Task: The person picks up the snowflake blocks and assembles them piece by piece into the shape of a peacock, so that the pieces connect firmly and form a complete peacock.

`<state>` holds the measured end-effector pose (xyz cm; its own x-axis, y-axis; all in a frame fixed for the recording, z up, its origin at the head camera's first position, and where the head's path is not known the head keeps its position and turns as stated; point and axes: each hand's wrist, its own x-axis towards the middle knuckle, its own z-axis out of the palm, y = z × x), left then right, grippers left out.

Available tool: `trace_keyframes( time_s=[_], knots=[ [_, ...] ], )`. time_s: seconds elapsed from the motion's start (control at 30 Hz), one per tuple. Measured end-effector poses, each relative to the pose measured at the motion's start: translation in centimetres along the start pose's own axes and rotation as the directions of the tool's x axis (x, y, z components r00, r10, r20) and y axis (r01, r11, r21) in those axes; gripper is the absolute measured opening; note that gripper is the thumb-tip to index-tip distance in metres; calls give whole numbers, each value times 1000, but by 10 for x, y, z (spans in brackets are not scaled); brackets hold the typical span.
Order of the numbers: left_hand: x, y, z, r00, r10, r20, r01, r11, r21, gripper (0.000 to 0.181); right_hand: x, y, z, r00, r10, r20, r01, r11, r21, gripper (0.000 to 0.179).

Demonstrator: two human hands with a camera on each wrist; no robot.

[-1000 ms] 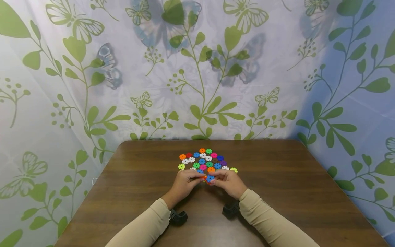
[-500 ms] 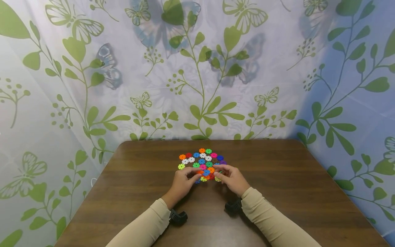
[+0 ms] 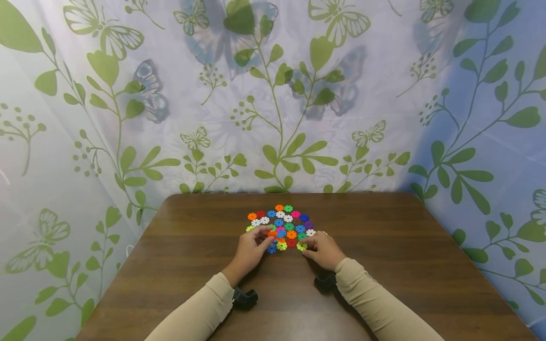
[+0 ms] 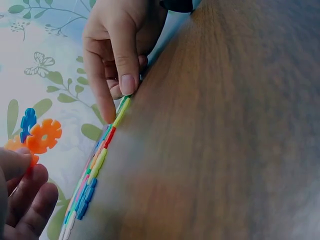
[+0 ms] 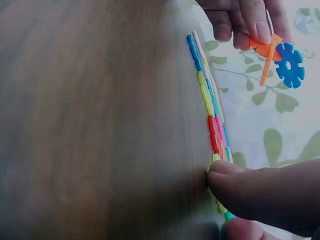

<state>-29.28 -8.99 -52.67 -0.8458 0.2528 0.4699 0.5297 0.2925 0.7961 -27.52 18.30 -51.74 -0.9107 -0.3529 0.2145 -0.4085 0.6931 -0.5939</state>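
Wooden tabletop (image 3: 281, 293) beneath inward-angled hands (image 3: 250, 246) (image 3: 326, 252)

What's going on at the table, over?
Left-hand grip: holding orange-and-blue disc cluster above table. Right-hand grip: at yellow-green disc. Nearby: more colored discs crowding both.

A second ago both hands met at the joined orange and blue discs (image 4: 45, 136); now the left hand (image 3: 250, 248) alone holds them, and they have shifted leftward, away from the other hand. The right hand (image 3: 325, 249) has let go, drawn off to its own side and come down on a yellow-green disc (image 3: 301, 246), which its thumb and finger pinch. The gap between the hands has widened, uncovering a red disc (image 3: 291, 243) and a yellow disc (image 3: 281, 246) there.
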Motion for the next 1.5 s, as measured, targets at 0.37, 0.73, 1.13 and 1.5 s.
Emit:
trace_keyframes(
  time_s=[0.37,0.73,1.13,1.5],
  knots=[
    [-3,2,1,1000,0,21,0,1000,-8,19,-2,-2,-1,1000,-22,22,21,999,48,14],
    [-3,0,2,999,39,36,-39,999,11,21,-5,-8,-4,999,-43,24,40,993,107,23],
    [-4,0,2,996,73,57,-73,997,-1,18,-3,-8,2,989,-25,-144,74,936,343,19],
    [-4,3,1,995,90,49,-90,996,-3,23,-1,-15,3,982,-32,-187,140,787,601,27]
  ],
)
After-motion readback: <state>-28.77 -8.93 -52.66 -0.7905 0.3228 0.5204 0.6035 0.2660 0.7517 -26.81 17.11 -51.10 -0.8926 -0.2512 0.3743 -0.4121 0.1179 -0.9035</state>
